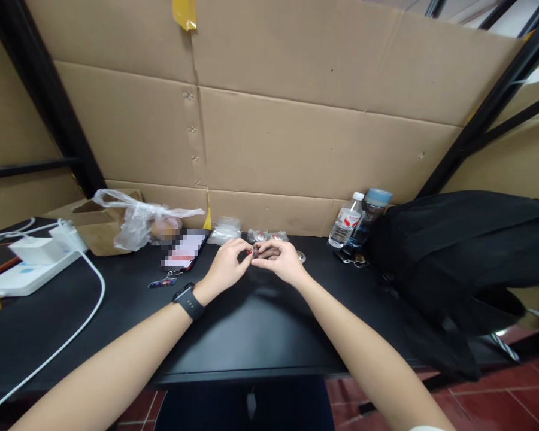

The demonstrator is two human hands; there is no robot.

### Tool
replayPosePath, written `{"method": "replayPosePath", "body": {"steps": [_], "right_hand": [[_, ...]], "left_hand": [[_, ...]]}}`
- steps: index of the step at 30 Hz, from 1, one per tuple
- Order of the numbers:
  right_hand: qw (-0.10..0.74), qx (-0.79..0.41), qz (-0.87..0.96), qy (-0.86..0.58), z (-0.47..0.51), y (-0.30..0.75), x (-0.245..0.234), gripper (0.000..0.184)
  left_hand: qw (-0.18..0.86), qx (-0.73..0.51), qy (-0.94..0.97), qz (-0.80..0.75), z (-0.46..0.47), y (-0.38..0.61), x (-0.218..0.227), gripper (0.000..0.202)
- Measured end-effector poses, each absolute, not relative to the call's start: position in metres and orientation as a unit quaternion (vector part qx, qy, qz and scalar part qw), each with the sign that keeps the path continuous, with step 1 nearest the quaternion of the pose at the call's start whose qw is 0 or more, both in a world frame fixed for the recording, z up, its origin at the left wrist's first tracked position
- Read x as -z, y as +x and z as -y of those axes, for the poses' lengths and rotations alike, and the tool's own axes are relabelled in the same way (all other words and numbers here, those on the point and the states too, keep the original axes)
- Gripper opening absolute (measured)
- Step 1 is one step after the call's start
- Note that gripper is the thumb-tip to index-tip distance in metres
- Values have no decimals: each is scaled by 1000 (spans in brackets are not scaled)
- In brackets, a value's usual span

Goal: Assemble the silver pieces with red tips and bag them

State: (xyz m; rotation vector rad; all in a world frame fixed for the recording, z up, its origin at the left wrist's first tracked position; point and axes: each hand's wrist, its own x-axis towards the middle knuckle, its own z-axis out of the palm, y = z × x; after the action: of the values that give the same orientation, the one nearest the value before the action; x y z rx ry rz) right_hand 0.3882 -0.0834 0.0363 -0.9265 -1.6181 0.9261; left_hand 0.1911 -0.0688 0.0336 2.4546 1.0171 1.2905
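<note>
My left hand (224, 266), with a dark watch (188, 300) on its wrist, meets my right hand (285, 261) over the middle of the black table (260, 338). Thumbs and fingers of both pinch a small dark thing with a bit of red (255, 251). It is mostly covered by the fingertips, so its kind cannot be made out. Behind the hands lie small clear-wrapped packets (257, 236) and a stack of clear plastic pieces (227, 228). A round ring-like thing (301, 257) shows partly beyond my right hand.
A phone (186, 250) with a strap charm (162, 282) lies left, near a cardboard box (99, 230) and plastic bag (137, 224). A white power strip (31, 269) trails a cable. Right stand a water bottle (345, 221), a blue-lidded bottle (375, 206) and a black backpack (462, 257).
</note>
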Motion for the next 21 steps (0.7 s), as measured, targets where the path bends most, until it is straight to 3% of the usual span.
{"method": "replayPosePath", "body": {"steps": [8, 15, 21], "right_hand": [[472, -410, 671, -399, 81, 392, -38, 36], [430, -282, 756, -405, 77, 402, -41, 20], [402, -260, 776, -409, 74, 402, -34, 15]], "left_hand": [[67, -432, 830, -347, 68, 190, -34, 9], [79, -426, 832, -347, 69, 191, -34, 10], [68, -399, 849, -339, 70, 192, -34, 12]]}}
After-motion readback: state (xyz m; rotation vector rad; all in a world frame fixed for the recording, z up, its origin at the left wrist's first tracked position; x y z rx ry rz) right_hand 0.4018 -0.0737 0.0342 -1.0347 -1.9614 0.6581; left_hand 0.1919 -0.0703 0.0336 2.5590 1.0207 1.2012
